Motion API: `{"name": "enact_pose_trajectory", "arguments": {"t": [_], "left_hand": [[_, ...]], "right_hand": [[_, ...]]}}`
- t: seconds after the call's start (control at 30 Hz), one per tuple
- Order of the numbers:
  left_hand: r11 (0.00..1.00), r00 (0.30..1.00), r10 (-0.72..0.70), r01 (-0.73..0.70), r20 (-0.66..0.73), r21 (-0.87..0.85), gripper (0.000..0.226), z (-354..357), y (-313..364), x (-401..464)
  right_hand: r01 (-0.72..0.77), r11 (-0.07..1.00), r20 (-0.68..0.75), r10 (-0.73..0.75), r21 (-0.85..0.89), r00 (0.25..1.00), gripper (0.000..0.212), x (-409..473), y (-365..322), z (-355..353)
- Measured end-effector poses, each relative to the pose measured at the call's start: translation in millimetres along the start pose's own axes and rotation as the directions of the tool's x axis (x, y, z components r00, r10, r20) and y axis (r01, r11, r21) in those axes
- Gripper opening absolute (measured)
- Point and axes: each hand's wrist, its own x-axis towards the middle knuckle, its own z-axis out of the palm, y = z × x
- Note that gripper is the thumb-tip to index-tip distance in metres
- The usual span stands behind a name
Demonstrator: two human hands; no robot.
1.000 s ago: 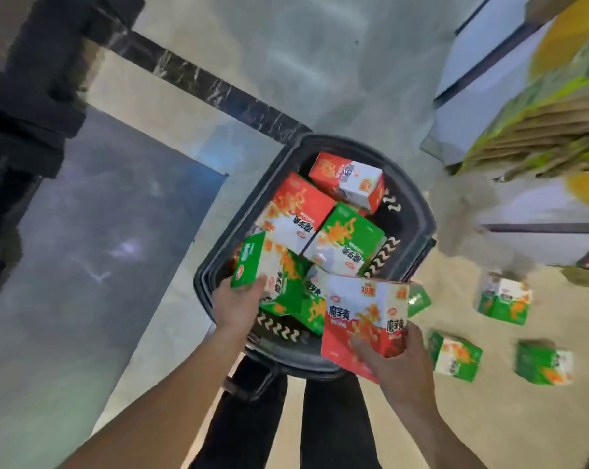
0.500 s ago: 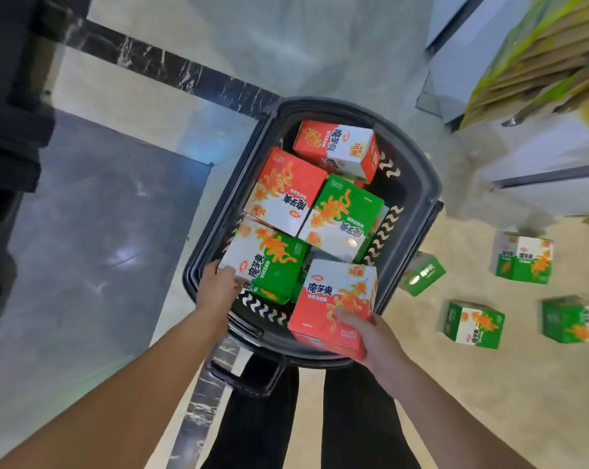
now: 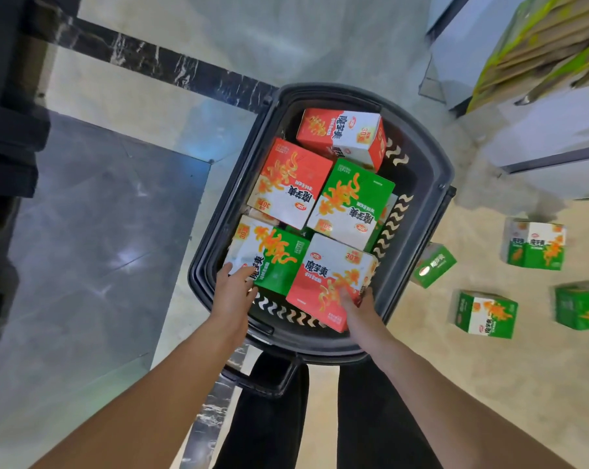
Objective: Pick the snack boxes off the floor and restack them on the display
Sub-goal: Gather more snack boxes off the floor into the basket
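A black basket [image 3: 421,211] stands in front of me, filled with several red and green snack boxes. My right hand [image 3: 357,308] grips the near edge of a red and white box [image 3: 326,275] lying at the basket's near right. My left hand [image 3: 233,289] rests with its fingers on a green and white box [image 3: 269,255] at the near left. Behind these lie another red box [image 3: 286,181], a green box [image 3: 350,201] and a third red box [image 3: 340,133] at the far end. Several green boxes lie on the floor to the right, the closest [image 3: 433,265] beside the basket.
The display's white base [image 3: 550,137] and stacked cardboard trays [image 3: 536,45] rise at the upper right. A dark marble strip [image 3: 171,66] crosses the floor. A dark fixture [image 3: 5,130] stands at the left. My legs are below the basket.
My right hand has lowered the red box from above the basket's edge down among the others. The left hand has shifted the green box flatter. The view has moved closer over the basket.
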Motion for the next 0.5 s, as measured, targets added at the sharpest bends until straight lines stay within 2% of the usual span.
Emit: {"name": "enact_pose_trajectory", "arguments": {"t": [0.07,0.1,0.23,0.3,0.37,0.43,0.5], "left_hand": [[0.999,1.000,0.003,-0.004,0.018,0.050,0.063,-2.8,-3.8,0.4],[0.997,1.000,-0.002,0.001,0.019,0.074,0.063,-3.2,-5.9,0.6],[0.996,0.998,0.026,-0.030,0.048,0.086,0.053,-3.9,-12.6,-0.9],[0.992,0.992,0.090,-0.098,0.090,0.085,0.053,-6.4,-17.4,-1.2],[0.983,0.982,0.125,-0.142,0.141,0.113,0.059,-10.0,-22.1,-1.2],[0.968,0.975,0.130,-0.164,0.178,0.193,0.062,-15.7,-23.2,-0.9],[0.941,0.972,0.118,-0.175,0.204,0.290,0.057,-23.1,-20.4,-2.7]], "right_hand": [[0.003,0.981,-0.101,-0.023,-0.193,0.995,0.089,2.7,-2.9,-0.3],[-0.011,0.976,-0.146,-0.021,-0.217,0.989,0.082,2.0,-8.1,1.1],[0.043,0.999,-0.126,-0.040,0.027,0.991,0.042,1.7,-21.1,2.5],[0.074,0.994,-0.082,-0.068,0.078,0.994,0.044,2.0,-17.1,-2.2],[0.095,0.992,-0.052,-0.091,0.080,0.994,0.058,-1.9,-12.8,-8.4],[0.125,0.990,-0.044,-0.122,0.062,0.992,0.070,-9.0,-13.7,-15.5],[0.156,0.988,-0.065,-0.156,-0.004,0.986,0.069,-22.5,-20.1,-23.7]]}}
